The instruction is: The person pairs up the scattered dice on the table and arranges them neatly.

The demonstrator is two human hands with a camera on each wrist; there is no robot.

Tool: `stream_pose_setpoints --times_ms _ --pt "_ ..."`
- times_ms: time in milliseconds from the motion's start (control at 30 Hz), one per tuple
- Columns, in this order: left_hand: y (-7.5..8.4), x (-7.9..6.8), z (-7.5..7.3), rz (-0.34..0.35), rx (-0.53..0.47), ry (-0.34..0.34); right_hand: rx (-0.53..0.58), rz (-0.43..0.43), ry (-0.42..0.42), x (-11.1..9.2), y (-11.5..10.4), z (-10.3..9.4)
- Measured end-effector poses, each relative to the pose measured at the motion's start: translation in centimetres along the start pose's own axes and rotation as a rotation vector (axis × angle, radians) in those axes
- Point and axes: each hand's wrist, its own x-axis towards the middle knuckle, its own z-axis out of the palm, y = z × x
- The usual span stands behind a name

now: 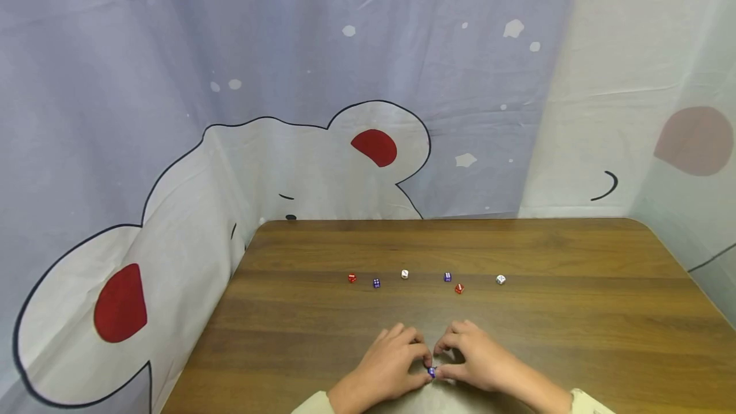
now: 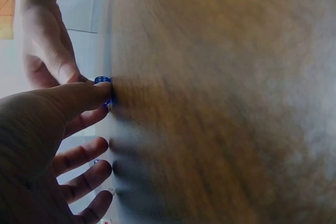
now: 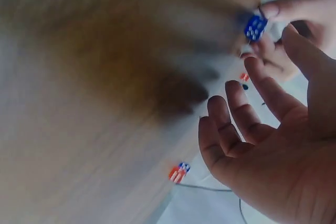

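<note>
A small blue die [image 1: 432, 372] with white pips sits low over the near part of the wooden table, between my two hands. My left hand [image 1: 392, 363] pinches it between thumb and index finger. In the left wrist view, the left thumb covers part of the blue die [image 2: 103, 80], while the other fingers are spread apart. My right hand [image 1: 478, 358] is close on the other side, its thumb tip beside the die. The right wrist view shows the right hand's fingers [image 3: 236, 109] loosely bent and separate, with the blue die [image 3: 255, 28] just beyond them at the left hand's fingertips.
Farther back on the table [image 1: 322, 324], several dice form a loose row: a red die [image 1: 352, 278], a blue die [image 1: 376, 283], a white die [image 1: 405, 274], another blue die [image 1: 448, 277], another red die [image 1: 459, 289] and a second white die [image 1: 501, 280]. A printed curtain [image 1: 299, 165] hangs behind.
</note>
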Motion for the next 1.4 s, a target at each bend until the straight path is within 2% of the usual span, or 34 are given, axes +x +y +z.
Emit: stream_pose_setpoints --times_ms 300,767,1400 --pt "0.1 0.0 -0.1 -0.015 -0.009 -0.013 -0.075 0.049 0.112 0.9 1.6 -1.5" --pt "0.1 0.1 -0.1 -0.012 -0.004 -0.011 -0.046 0.152 0.199 2.3 4.2 -3.3" --pt "0.0 0.0 -0.1 -0.014 -0.017 -0.018 -0.045 0.226 0.239 3.7 7.1 -3.3"
